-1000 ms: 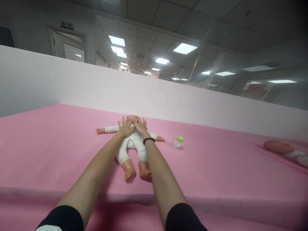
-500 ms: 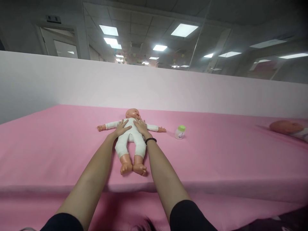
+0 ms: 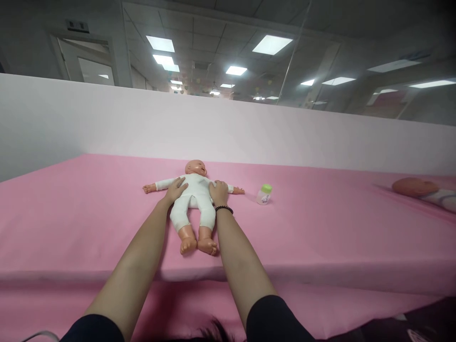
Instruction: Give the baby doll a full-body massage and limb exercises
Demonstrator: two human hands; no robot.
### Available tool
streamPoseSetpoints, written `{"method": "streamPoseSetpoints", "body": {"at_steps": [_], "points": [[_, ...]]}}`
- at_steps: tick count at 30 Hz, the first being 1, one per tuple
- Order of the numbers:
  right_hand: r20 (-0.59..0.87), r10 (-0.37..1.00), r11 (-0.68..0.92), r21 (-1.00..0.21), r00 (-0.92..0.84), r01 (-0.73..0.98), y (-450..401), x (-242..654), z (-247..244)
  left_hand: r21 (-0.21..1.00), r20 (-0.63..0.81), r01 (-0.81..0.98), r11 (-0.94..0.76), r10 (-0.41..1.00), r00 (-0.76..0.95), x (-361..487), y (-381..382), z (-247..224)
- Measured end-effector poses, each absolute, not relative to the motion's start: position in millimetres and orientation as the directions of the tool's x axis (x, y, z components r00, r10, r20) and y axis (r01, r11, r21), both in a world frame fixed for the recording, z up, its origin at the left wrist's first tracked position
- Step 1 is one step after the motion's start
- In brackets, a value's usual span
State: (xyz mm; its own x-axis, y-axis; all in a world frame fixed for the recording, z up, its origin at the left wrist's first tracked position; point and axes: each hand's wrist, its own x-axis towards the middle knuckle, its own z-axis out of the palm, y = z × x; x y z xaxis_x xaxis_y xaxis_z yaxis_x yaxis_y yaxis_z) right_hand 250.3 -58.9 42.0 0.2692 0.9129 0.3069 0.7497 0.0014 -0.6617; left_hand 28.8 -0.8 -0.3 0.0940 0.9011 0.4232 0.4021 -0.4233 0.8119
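Observation:
A baby doll [image 3: 195, 186] with a white cloth body lies on its back on the pink padded table [image 3: 313, 223], arms spread and feet towards me. My left hand [image 3: 175, 191] rests on one side of its chest, fingers apart and reaching onto the white cloth. On the opposite side, my right hand [image 3: 220, 192] lies where the doll's chest meets its outstretched arm, its thumb by the chest and its fingers over the arm. A dark beaded bracelet [image 3: 224, 209] circles my right wrist. Neither hand grips the doll.
A small clear bottle [image 3: 264, 195] with a green cap stands right of the doll's hand. Another doll [image 3: 415, 187] lies at the far right. A low white wall [image 3: 228, 128] runs behind the table, with glass above it.
My hands have slid apart from the middle of the doll's chest towards its sides, the right hand moving furthest. The doll and the bottle stay in place.

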Motion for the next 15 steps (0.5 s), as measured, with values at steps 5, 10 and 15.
{"method": "streamPoseSetpoints", "body": {"at_steps": [5, 10, 15], "points": [[0.325, 0.890, -0.008, -0.688, 0.319, 0.726, -74, 252, 51, 0.838, 0.444, 0.390, -0.380, 0.892, -0.085, 22, 1, -1], [0.287, 0.924, 0.032, -0.715, 0.251, 0.699, -84, 248, 57, 0.878, 0.350, 0.395, -0.271, 0.926, -0.141, 20, -7, 5], [0.309, 0.931, 0.097, -0.719, 0.192, 0.688, -94, 245, 63, 0.923, 0.291, 0.291, -0.252, 0.952, -0.098, 26, -20, 15]]}}
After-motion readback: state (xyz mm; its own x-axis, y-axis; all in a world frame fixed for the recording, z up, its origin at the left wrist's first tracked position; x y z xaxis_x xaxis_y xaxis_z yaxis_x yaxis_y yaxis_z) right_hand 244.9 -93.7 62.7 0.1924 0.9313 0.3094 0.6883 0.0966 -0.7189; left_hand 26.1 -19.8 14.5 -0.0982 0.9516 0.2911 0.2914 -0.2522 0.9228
